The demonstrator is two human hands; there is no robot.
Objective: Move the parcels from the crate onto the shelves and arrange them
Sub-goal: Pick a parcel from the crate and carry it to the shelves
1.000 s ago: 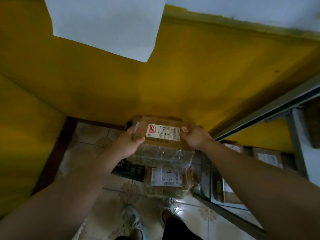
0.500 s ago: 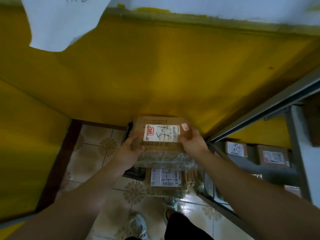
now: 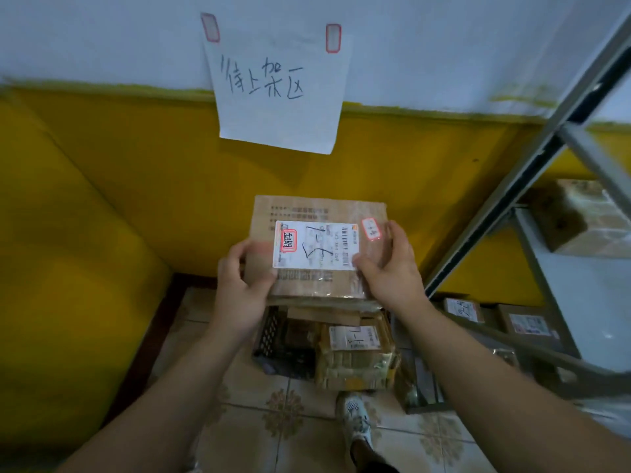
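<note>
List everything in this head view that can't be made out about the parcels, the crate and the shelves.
- Crate: head view, mostly hidden behind the held parcel and the left hand, so the parcels left inside cannot be counted.
- Label on the held parcel: fine print is too small and blurred to read.
- Upper shelf parcel: cut off by the right edge.
- Lower shelf parcels: labels are too small to read.

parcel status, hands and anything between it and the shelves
Left hand and right hand both grip the parcel by its sides. Parcel held over the crate, label up. Shelves to the right, nothing between.
</note>
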